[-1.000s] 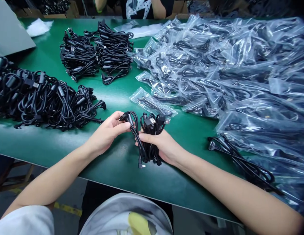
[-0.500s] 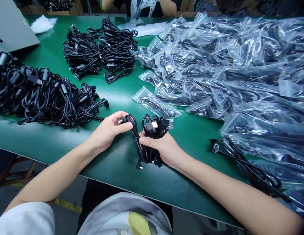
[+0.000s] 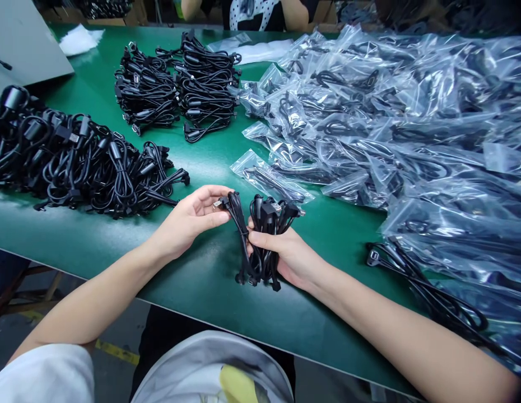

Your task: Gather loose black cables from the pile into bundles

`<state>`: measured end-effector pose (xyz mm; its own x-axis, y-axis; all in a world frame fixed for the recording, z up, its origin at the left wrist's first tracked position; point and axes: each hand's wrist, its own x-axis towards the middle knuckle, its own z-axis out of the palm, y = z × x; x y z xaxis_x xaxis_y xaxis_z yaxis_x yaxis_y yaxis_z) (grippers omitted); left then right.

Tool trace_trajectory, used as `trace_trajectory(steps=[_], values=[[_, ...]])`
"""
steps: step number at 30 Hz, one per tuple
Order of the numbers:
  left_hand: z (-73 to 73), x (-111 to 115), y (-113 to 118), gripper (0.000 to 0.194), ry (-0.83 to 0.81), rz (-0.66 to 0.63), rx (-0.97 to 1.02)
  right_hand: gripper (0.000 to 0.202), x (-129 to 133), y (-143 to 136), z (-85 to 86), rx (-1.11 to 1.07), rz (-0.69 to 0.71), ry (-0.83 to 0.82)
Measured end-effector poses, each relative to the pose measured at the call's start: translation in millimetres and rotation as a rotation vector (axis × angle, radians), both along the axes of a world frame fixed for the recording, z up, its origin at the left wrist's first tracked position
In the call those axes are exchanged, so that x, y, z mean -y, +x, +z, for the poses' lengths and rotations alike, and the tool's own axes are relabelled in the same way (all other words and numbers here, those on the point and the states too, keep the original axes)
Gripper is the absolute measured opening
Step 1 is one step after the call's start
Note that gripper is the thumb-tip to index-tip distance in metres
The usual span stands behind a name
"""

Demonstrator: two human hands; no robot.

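Over the near part of the green table, my right hand (image 3: 281, 246) is closed around several coiled black USB cables (image 3: 269, 224), thumb across the front. Their connectors stick out at the top and bottom of the bunch. My left hand (image 3: 197, 215) is beside it, thumb and fingers curved around the upper connector end (image 3: 222, 204) of the leftmost coiled cable (image 3: 239, 218). A tie band crosses that cable's middle near my right thumb. Parts of my right fingers are hidden behind the bunch.
Left lies a long heap of coiled cables (image 3: 88, 162); two stacked rows of cables (image 3: 208, 84) lie farther back. Bagged cables (image 3: 370, 123) cover the table's right side, with loose cables (image 3: 428, 285) nearer me. A grey box (image 3: 29, 45) stands back left. Another person (image 3: 256, 14) is across the table (image 3: 193, 302).
Both hands and the cable bunch have shifted slightly right in view. The leftmost cable has turned a little, its lower connector now closer to the others. The whole view has shifted slightly too.
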<state>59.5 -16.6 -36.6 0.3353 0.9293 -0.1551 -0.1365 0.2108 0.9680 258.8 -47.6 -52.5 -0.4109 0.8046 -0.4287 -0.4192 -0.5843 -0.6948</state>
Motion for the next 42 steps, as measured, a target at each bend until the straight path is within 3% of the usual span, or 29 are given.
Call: trace_trajectory(steps=[5, 10, 16, 21, 26, 31, 33, 37, 42], values=[[0.1, 0, 0, 0.039, 0.086, 0.069, -0.110, 0.037, -2, 2, -2.4, -0.027, -0.029, -0.118], [0.4, 1, 0, 0.031, 0.114, 0.075, -0.120, 0.037, -1, 1, -0.3, -0.006, 0.007, -0.120], [3.1, 2, 1, 0.032, 0.073, 0.026, -0.195, 0.034, 1, -2, 1.1, 0.048, 0.045, 0.074], [1.6, 2, 5, 0.032, 0.064, 0.000, -0.189, 0.029, 4, -5, -0.4, 0.048, 0.068, 0.103], [-3.0, 2, 5, 0.033, 0.112, -0.027, -0.197, 0.023, -2, -2, 1.5, 0.045, -0.131, 0.121], [-0.6, 5, 5, 0.032, -0.024, -0.340, -0.225, 0.022, -13, 8, 6.2, 0.118, -0.314, 0.191], [1.2, 7, 5, 0.033, -0.069, -0.405, -0.241, 0.022, -14, 9, 7.8, 0.146, -0.360, 0.241], [2.2, 9, 6, 0.027, -0.055, -0.401, -0.306, 0.023, -13, 8, 7.9, 0.241, -0.434, 0.309], [3.4, 7, 10, 0.015, -0.125, -0.374, -0.271, 0.028, -12, 9, 5.0, 0.268, -0.423, 0.328]])
